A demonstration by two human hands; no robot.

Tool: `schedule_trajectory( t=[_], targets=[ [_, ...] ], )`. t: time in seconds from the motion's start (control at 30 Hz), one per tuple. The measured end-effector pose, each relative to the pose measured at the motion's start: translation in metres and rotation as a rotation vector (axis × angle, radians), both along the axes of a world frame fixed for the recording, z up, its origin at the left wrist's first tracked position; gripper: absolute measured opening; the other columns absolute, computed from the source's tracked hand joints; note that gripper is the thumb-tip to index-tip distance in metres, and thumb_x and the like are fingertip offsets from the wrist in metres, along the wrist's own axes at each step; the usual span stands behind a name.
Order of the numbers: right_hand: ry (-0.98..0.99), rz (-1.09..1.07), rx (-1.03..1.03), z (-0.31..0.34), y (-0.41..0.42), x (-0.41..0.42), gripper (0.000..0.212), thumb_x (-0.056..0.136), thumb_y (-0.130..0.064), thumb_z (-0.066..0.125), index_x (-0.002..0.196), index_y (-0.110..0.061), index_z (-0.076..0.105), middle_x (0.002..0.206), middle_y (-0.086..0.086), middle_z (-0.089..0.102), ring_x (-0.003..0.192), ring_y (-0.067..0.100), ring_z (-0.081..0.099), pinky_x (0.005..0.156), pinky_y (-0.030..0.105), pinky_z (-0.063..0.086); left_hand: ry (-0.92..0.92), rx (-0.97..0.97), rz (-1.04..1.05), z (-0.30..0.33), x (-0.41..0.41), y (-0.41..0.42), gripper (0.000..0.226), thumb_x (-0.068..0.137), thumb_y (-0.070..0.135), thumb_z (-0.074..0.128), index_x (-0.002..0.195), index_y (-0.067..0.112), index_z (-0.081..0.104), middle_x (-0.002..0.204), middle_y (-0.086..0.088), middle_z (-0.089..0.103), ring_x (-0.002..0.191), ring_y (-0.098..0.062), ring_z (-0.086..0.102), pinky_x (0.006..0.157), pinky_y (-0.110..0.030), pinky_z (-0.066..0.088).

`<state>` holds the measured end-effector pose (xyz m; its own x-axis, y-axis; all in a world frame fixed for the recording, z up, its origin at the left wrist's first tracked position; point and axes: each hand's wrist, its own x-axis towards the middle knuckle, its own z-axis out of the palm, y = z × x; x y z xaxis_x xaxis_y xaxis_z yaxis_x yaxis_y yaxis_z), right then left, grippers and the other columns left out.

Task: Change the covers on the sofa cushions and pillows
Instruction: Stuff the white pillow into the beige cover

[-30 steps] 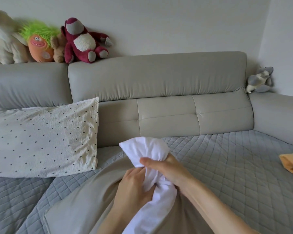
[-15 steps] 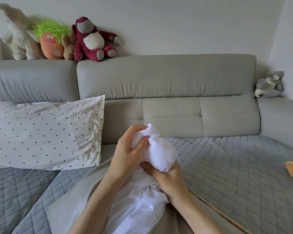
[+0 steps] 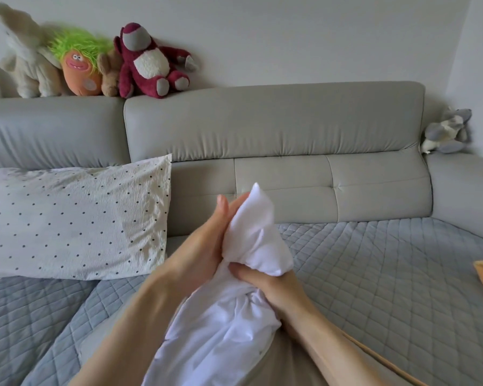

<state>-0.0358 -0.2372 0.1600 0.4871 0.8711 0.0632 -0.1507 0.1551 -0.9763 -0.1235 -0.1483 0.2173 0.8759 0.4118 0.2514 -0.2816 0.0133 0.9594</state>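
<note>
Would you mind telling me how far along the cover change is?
Apparently done: the dotted pillow stands covered against the sofa back. In hand: the right hand grips the white pillow, the left hand alongside it. Left: fitting the grey cover beneath.

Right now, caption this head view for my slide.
Both hands, left hand and right hand, bunch a white pillow over the sofa.
</note>
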Motion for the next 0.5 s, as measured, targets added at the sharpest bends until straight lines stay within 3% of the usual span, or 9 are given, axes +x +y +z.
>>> schedule_trajectory(
  t=[0.07, 0.13, 0.2, 0.3, 0.4, 0.5],
  targets=[
    [0.018, -0.068, 0.081, -0.005, -0.001, 0.003, 0.021, 0.074, -0.004, 0.075, 0.09, -0.016, 0.069, 0.083, -0.005, 0.074, 0.08, 0.009, 0.07, 0.065, 0.02, 0.054, 0.013, 0.108, 0.112, -0.008, -0.008, 0.018, 0.04, 0.096, 0.04, 0.032, 0.126, 0.022, 0.053, 0.119, 0.002, 0.065, 0.112, -0.014, 0.06, 0.093, -0.029, 0.05],
    [-0.001, -0.151, 0.152, -0.011, -0.004, 0.005, 0.024, 0.072, 0.0, 0.076, 0.088, -0.017, 0.068, 0.079, -0.011, 0.073, 0.077, 0.005, 0.068, 0.062, 0.014, 0.05, 0.156, 0.618, 0.341, -0.024, -0.021, 0.034, 0.021, 0.094, 0.023, 0.053, 0.108, 0.037, 0.06, 0.102, 0.017, 0.069, 0.097, 0.001, 0.063, 0.084, -0.023, 0.049],
    [-0.111, -0.251, 0.186, -0.018, -0.008, 0.005, 0.027, 0.071, 0.005, 0.075, 0.08, -0.019, 0.065, 0.071, -0.018, 0.07, 0.068, -0.005, 0.064, 0.06, 0.004, 0.044, 0.394, 0.984, 0.3, -0.041, -0.034, 0.047, 0.026, 0.083, 0.031, 0.054, 0.089, 0.055, 0.06, 0.09, 0.021, 0.065, 0.085, 0.003, 0.06, 0.077, -0.017, 0.045],
    [-0.248, -0.322, 0.207, -0.027, -0.012, 0.0, 0.022, 0.073, 0.011, 0.071, 0.063, -0.005, 0.06, 0.073, -0.003, 0.069, 0.059, 0.017, 0.057, 0.052, 0.003, 0.04, 0.505, 1.107, 0.249, -0.046, -0.041, 0.056, 0.009, 0.08, 0.05, 0.051, 0.079, 0.055, 0.058, 0.09, 0.014, 0.058, 0.082, -0.005, 0.054, 0.073, -0.018, 0.04],
    [-0.306, -0.28, 0.245, -0.029, -0.012, -0.001, 0.032, 0.076, 0.004, 0.072, 0.075, -0.027, 0.064, 0.075, -0.023, 0.069, 0.071, -0.006, 0.063, 0.064, 0.006, 0.045, 0.518, 1.203, 0.274, -0.038, -0.042, 0.055, 0.03, 0.071, 0.065, 0.039, 0.089, 0.052, 0.06, 0.097, 0.009, 0.055, 0.091, -0.002, 0.049, 0.081, -0.017, 0.038],
    [-0.251, -0.253, 0.243, -0.031, -0.01, 0.0, 0.025, 0.075, -0.008, 0.077, 0.088, -0.027, 0.067, 0.086, -0.019, 0.071, 0.085, -0.003, 0.065, 0.071, 0.012, 0.048, 0.513, 1.157, 0.245, -0.032, -0.043, 0.044, 0.031, 0.069, 0.061, 0.04, 0.086, 0.049, 0.063, 0.084, 0.009, 0.061, 0.071, -0.007, 0.052, 0.067, -0.017, 0.041]
  ],
)
